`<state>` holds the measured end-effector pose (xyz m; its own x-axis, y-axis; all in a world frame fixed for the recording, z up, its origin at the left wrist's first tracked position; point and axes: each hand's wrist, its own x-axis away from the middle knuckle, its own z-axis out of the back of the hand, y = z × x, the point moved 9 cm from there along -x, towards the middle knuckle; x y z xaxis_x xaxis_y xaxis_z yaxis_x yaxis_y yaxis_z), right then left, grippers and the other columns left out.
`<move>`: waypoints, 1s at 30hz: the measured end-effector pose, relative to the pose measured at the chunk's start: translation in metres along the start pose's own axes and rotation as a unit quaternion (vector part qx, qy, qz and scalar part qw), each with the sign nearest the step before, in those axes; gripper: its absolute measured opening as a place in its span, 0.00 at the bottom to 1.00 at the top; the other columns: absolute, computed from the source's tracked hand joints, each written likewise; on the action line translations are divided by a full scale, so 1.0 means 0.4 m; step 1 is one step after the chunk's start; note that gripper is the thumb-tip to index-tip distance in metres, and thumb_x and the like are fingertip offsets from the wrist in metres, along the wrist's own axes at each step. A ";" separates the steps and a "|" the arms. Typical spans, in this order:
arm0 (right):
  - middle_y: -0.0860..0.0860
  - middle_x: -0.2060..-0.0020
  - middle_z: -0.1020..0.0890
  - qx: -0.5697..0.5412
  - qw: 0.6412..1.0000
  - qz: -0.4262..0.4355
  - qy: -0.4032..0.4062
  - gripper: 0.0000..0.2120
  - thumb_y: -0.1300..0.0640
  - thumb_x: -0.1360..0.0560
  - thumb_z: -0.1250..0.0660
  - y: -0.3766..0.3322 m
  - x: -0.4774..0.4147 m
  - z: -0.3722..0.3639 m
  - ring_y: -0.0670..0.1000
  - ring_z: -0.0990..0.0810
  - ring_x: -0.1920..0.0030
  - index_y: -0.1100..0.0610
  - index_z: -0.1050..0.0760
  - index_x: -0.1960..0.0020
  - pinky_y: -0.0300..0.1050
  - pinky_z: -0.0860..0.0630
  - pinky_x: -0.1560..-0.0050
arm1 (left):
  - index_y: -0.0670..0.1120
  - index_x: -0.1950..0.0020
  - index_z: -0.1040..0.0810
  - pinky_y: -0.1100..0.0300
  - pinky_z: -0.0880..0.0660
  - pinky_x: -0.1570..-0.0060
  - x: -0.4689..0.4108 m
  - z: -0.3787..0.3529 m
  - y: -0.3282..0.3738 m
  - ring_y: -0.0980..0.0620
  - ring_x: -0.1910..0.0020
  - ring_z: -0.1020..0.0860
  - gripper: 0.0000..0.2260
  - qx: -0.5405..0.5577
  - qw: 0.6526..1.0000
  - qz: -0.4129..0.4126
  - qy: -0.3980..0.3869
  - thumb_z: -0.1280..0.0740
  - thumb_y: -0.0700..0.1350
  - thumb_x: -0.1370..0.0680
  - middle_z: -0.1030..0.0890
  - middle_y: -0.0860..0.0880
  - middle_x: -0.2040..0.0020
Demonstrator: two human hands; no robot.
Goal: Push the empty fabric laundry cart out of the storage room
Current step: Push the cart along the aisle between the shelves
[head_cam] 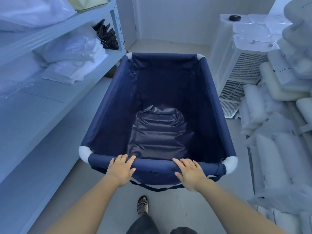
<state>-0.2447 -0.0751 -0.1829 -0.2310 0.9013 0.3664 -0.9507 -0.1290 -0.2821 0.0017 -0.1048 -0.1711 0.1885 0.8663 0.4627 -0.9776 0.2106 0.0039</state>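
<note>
The laundry cart (pixel 116 105) is a deep navy fabric bin on a frame with white corner joints, standing in the aisle right in front of me. Nothing lies inside it; only its shiny dark bottom shows. My left hand (pixel 120 169) rests on the near top rail, left of centre, fingers curled over it. My right hand (pixel 190 173) lies on the same rail to the right, fingers spread over the tube. A dark strap hangs below the near rail.
A metal shelf unit (pixel 70 24) with folded white linen (pixel 74 65) runs along the left, close to the cart's far left corner. White appliances (pixel 239 70) and stacked wrapped pillows (pixel 278 132) line the right. The wall closes the far end. My sandalled foot (pixel 143 205) stands behind the cart.
</note>
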 end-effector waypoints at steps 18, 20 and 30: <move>0.48 0.35 0.31 0.036 0.999 0.027 0.012 0.23 0.43 0.21 0.50 -0.022 0.328 -0.130 0.53 0.34 0.37 0.49 0.44 0.28 0.47 0.43 0.33 | 0.55 0.24 0.50 0.45 0.51 0.26 0.352 -0.210 0.085 0.47 0.28 0.42 0.22 0.017 0.999 0.045 -0.006 0.50 0.54 0.18 0.39 0.49 0.28; 0.48 0.36 0.31 0.042 0.999 0.028 0.014 0.23 0.43 0.21 0.50 -0.026 0.361 -0.142 0.53 0.33 0.37 0.49 0.44 0.28 0.47 0.42 0.33 | 0.55 0.25 0.49 0.46 0.48 0.26 0.391 -0.225 0.093 0.47 0.29 0.40 0.22 0.011 0.999 0.039 0.006 0.50 0.53 0.18 0.37 0.49 0.29; 0.51 0.36 0.32 0.094 0.995 0.019 0.025 0.24 0.42 0.21 0.51 -0.043 0.552 -0.233 0.55 0.34 0.36 0.50 0.45 0.27 0.49 0.43 0.32 | 0.60 0.26 0.48 0.48 0.46 0.29 0.595 -0.332 0.138 0.46 0.31 0.38 0.20 0.044 0.997 0.040 0.051 0.50 0.54 0.18 0.34 0.49 0.31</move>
<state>-0.2601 0.1649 -0.1799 -0.2623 0.9128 0.3132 -0.9643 -0.2351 -0.1223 0.0052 0.1730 -0.1785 0.1144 0.9214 0.3713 -0.9934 0.1027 0.0513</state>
